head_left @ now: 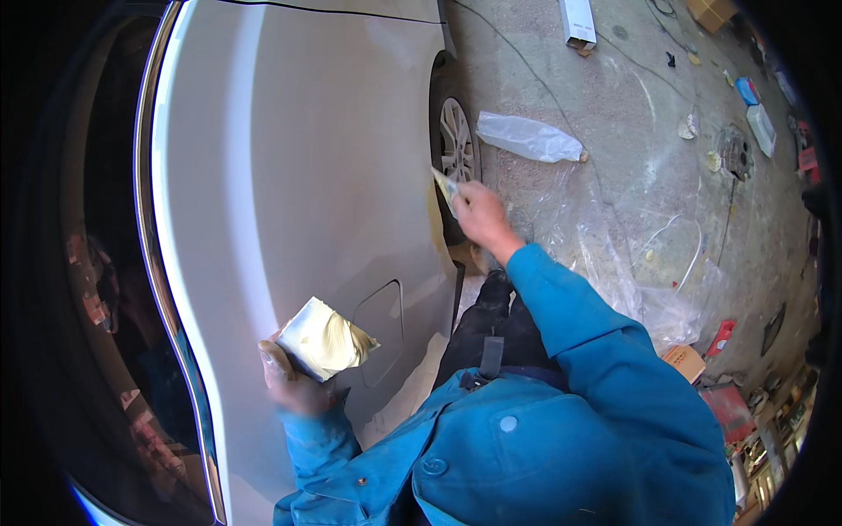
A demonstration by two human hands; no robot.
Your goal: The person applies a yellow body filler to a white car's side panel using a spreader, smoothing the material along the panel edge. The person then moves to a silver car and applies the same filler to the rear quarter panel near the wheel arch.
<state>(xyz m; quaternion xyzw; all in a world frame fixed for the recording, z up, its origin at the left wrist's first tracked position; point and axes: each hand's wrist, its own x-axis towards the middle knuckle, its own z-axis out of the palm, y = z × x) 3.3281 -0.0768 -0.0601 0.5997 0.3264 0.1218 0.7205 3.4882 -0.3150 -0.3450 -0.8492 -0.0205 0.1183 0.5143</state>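
My left hand (296,384) grips a flat board whose top carries a thick, pale-yellow mound of body filler (329,337). It is held over the grey car panel (342,167), near the outline of the fuel flap (379,329). My right hand (484,219) is closed around a small filler spreader (445,188) with yellowish paste on it. The blade is at the rim of the wheel arch, beside the wheel (456,145). A yellow streak of filler (435,219) runs along the arch edge just below the blade.
Dark car glass (114,202) lies at the left beyond a trim strip. On the concrete floor at right are a plastic-wrapped bundle (531,137), crumpled clear sheeting (614,272), a long white box (577,22), cables and scattered tools. My legs stand close to the car.
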